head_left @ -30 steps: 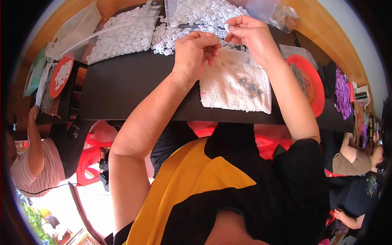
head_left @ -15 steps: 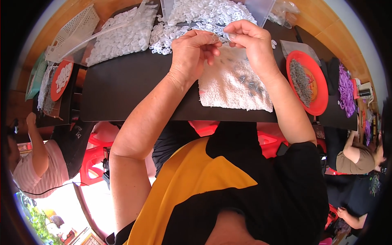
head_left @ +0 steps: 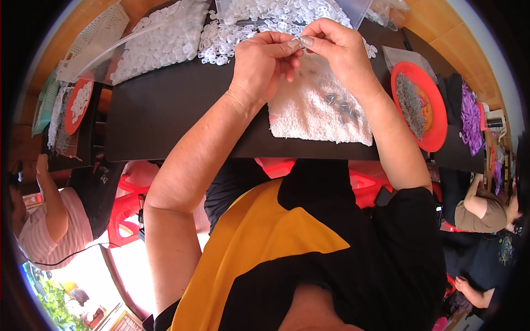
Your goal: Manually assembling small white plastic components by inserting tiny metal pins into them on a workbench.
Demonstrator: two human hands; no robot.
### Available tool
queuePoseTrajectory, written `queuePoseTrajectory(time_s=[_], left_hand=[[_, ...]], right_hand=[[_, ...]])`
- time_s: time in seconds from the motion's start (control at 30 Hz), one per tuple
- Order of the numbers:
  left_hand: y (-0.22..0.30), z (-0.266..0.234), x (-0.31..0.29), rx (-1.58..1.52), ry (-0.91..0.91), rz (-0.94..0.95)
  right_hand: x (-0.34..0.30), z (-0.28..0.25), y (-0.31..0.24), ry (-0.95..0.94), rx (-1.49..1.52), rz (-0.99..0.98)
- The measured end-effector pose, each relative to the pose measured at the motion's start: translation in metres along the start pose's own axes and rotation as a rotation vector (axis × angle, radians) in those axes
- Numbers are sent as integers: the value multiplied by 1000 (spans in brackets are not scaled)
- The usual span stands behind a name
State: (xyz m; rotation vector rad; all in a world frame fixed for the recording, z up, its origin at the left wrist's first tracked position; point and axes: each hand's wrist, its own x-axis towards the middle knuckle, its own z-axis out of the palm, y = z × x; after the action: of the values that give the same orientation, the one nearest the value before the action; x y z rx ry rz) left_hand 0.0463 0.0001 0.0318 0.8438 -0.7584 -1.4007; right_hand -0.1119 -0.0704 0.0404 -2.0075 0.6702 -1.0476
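We pinch with both our left hand and our right hand, thumb and forefinger drawn together on each, the tips meeting at a tiny piece; it is mostly covered, so we cannot tell its shape. Before us runs the dark table. At its far left sits a clear bag full of white plastic pieces, and beyond our hands stands a clear bin of more. The pale cloth lies just below our hands, with a red dish of grey bits past our right forearm and a purple bundle farther right. Loose white pieces lie beside the bag; small dark pieces rest on the cloth. Our forearms slant inward, the left hand's lower fingers loosely curled.
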Motion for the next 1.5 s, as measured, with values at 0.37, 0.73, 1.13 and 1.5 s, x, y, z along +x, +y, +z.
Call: queuePoseTrajectory(time_s=[0.37, 0.73, 1.13, 1.5], left_hand=[[-6, -8, 4, -5, 145, -32], [-5, -4, 4, -74, 125, -19], [0, 0, 0, -29, 126, -20], [-1, 2, -2, -30, 110, 47]], right_hand=[[0, 17, 1, -24, 198, 172], [-1, -15, 4, 21, 262, 220], [-3, -7, -9, 5, 335, 228], [-6, -1, -12, -18, 242, 162]])
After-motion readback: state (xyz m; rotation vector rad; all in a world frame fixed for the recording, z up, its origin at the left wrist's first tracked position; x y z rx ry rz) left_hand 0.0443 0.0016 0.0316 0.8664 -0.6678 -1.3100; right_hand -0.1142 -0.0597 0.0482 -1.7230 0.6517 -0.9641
